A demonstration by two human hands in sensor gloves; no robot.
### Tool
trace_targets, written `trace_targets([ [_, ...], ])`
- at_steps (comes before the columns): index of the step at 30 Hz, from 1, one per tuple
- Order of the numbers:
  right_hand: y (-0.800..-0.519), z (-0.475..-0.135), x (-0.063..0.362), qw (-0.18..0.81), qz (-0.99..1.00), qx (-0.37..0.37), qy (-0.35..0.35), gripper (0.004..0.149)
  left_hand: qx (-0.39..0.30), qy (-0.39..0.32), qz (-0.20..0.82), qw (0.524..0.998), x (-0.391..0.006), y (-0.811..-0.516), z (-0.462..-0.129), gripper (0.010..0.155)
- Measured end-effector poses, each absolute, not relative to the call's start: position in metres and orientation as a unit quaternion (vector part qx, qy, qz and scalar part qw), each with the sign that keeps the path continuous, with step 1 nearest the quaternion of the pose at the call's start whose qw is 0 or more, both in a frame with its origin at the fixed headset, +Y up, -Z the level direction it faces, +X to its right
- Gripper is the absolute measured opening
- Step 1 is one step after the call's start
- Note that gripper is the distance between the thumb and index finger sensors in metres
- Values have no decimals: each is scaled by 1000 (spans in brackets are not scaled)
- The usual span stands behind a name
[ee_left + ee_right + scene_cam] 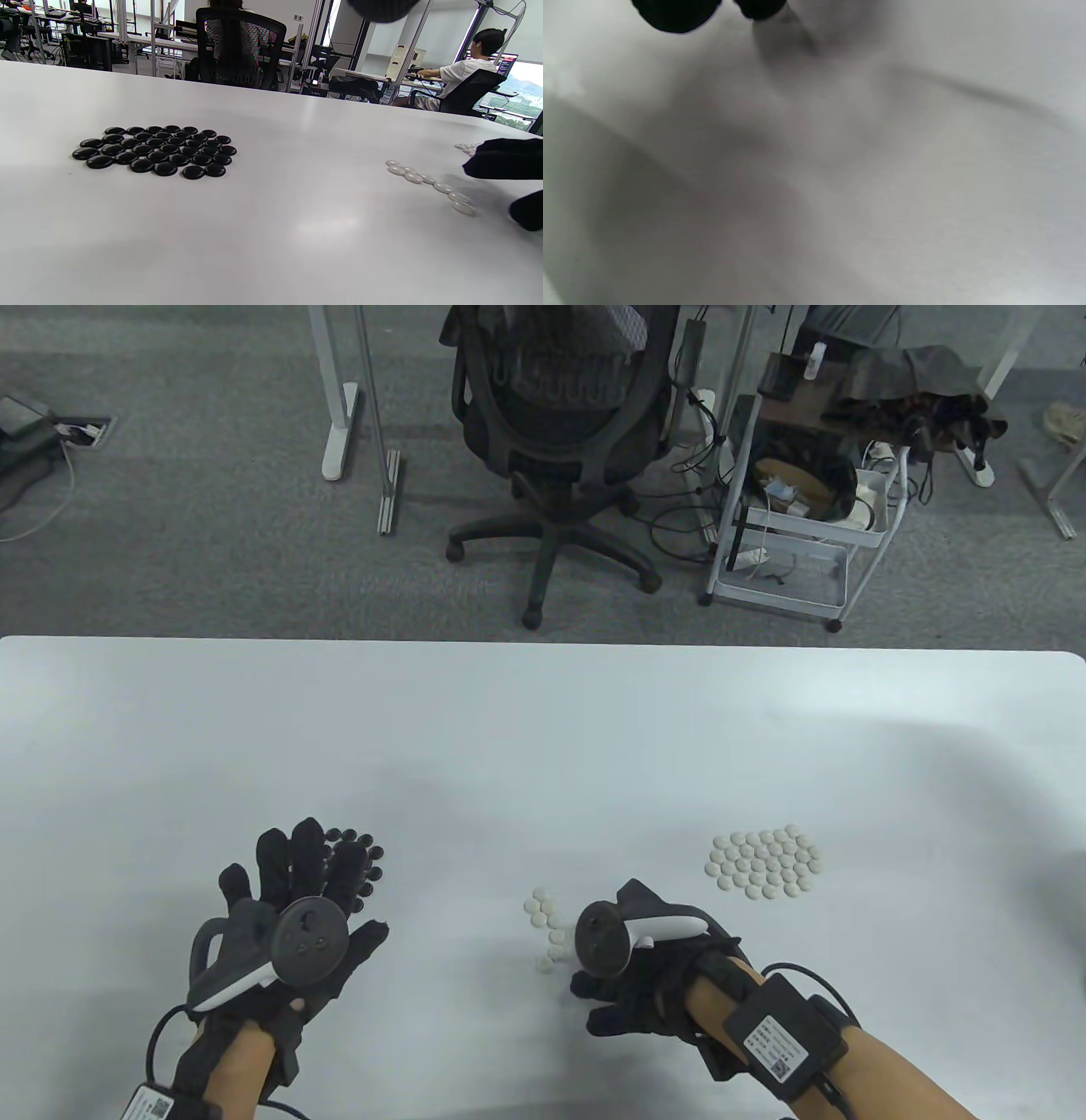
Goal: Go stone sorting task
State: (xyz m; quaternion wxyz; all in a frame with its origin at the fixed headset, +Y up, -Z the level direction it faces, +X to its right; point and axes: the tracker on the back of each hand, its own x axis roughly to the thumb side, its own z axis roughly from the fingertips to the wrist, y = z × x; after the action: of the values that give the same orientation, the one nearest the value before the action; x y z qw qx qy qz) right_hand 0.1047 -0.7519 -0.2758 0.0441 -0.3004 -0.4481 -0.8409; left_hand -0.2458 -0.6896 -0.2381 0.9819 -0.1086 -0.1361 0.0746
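A tight cluster of black Go stones [371,857] lies at the front left, and the left wrist view shows it whole [157,150]. My left hand [293,891] hovers over its near side with fingers spread, holding nothing. A large pile of white stones [766,861] lies at the front right. A small loose string of white stones [547,929] lies near the middle and also shows in the left wrist view [428,182]. My right hand [619,976] sits just right of this string with fingers curled down. Its fingertips [674,12] show blurred above bare table, and no stone shows between them.
The white table [543,729] stretches far beyond the stones. Behind its far edge stand an office chair [560,432] and a white wire cart [806,475] on grey carpet.
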Motion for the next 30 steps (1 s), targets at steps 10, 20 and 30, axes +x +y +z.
trace_targets([
  [10, -747, -299, 247, 1, -880, -102, -464, 56, -110, -137, 72, 982, -245, -690, -240, 76],
  [20, -750, -324, 301, -46, -898, -2, -438, 58, -111, -138, 71, 982, -244, -691, -239, 76],
  [30, -741, -342, 300, -87, -905, 4, -417, 60, -112, -134, 73, 982, -245, -690, -239, 76],
])
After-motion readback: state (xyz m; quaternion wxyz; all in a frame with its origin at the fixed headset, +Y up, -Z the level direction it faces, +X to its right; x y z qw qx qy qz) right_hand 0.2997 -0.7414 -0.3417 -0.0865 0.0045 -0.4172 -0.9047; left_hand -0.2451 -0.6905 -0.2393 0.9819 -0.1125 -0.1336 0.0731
